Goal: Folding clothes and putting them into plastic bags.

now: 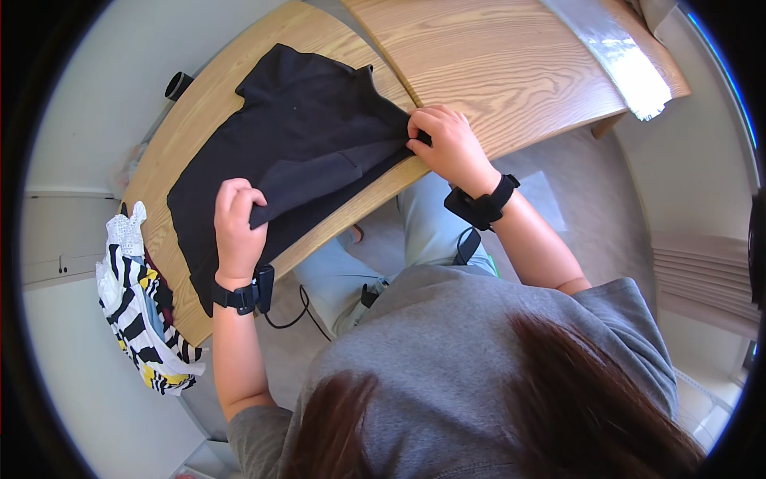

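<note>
A black short-sleeved top (295, 132) lies spread over the near part of the wooden table, its near side partly folded over itself. My left hand (239, 231) pinches the lower left end of the folded strip. At the other end of that strip, by the table's near edge, my right hand (447, 144) grips the cloth between thumb and curled fingers. The fold stretches between both hands, slightly raised. Some of the cloth inside each grip is hidden by the fingers.
A pile of patterned clothes (148, 319) hangs over the table's left end. A black cylindrical object (178, 85) stands beyond the far left edge. Clear plastic packaging (614, 60) lies on the wooden table (495, 56) at the far right. A cable (299, 319) hangs from my left wrist strap.
</note>
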{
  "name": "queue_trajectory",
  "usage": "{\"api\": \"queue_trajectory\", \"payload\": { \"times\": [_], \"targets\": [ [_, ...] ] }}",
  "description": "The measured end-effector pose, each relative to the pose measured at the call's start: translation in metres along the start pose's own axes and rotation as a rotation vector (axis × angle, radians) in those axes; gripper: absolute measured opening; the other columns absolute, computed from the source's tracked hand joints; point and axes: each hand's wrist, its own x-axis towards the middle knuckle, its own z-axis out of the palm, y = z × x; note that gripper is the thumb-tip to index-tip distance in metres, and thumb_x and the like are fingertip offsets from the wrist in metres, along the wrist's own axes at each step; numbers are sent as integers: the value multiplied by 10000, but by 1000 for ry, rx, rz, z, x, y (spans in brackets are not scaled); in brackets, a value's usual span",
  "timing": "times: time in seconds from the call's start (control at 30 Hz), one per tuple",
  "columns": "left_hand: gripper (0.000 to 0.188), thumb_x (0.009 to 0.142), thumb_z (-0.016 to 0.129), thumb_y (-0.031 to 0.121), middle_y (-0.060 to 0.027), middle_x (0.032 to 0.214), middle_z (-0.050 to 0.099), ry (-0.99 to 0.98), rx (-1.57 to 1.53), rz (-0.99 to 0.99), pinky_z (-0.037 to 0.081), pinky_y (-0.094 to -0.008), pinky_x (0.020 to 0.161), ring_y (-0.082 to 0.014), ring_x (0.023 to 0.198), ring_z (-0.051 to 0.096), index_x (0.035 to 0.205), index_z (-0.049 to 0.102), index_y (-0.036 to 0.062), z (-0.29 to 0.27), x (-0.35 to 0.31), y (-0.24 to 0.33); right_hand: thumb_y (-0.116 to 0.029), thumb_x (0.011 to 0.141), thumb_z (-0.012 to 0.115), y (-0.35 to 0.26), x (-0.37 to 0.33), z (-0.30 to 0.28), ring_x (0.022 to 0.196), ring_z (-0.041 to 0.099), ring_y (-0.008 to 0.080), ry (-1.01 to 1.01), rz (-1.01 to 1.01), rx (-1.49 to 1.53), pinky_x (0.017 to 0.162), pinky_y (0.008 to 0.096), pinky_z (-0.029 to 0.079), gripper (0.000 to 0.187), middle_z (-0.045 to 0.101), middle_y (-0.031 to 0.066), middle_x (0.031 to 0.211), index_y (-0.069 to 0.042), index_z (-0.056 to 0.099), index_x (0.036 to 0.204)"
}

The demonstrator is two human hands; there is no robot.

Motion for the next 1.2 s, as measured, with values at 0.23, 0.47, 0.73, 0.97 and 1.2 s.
{"api": "queue_trajectory", "payload": {
  "times": [0.23, 0.47, 0.73, 0.97, 1.2],
  "targets": [
    [248, 594, 544, -154, -108, 819, 485, -301, -14, -50, 436, -371, 677, -308, 818, 526, 761, 496, 23, 10, -23, -10, -114, 700, 646, -5, -1, -1, 915, 528, 268, -12, 8, -12, 822, 387, 390, 142, 579, 51, 816, -88, 526, 770],
    [248, 637, 494, -176, -121, 842, 487, -271, -86, -127, 430, -364, 682, -312, 789, 521, 806, 506, 7, 10, -22, -14, -98, 679, 608, -3, -3, -6, 951, 530, 261, -5, -57, 0, 857, 381, 395, 155, 599, 44, 867, -98, 575, 831],
    [295, 692, 380, -180, -97, 850, 501, -159, -277, -382, 462, -289, 716, -203, 742, 538, 893, 492, 4, 10, -30, -39, 15, 652, 558, -20, 0, -6, 1042, 520, 283, 237, -114, 47, 903, 396, 391, 231, 601, 91, 1082, -66, 604, 863],
    [205, 877, 512, 96, -62, 936, 591, -194, -538, -756, 441, -262, 764, -123, 845, 549, 1070, 532, 28, 18, 0, -57, -230, 811, 620, -64, -8, 26, 1258, 402, 216, -136, -321, -255, 1044, 469, 276, 358, 507, 35, 1289, -234, 589, 1168],
    [320, 818, 668, 198, -46, 883, 607, -440, -505, -751, 435, -248, 772, -111, 827, 550, 1049, 582, -7, 25, 17, -45, -297, 826, 596, -54, -17, 35, 1279, 382, 219, -216, -262, -243, 1060, 467, 256, 383, 477, 39, 1335, -262, 581, 1207]
  ]
}}
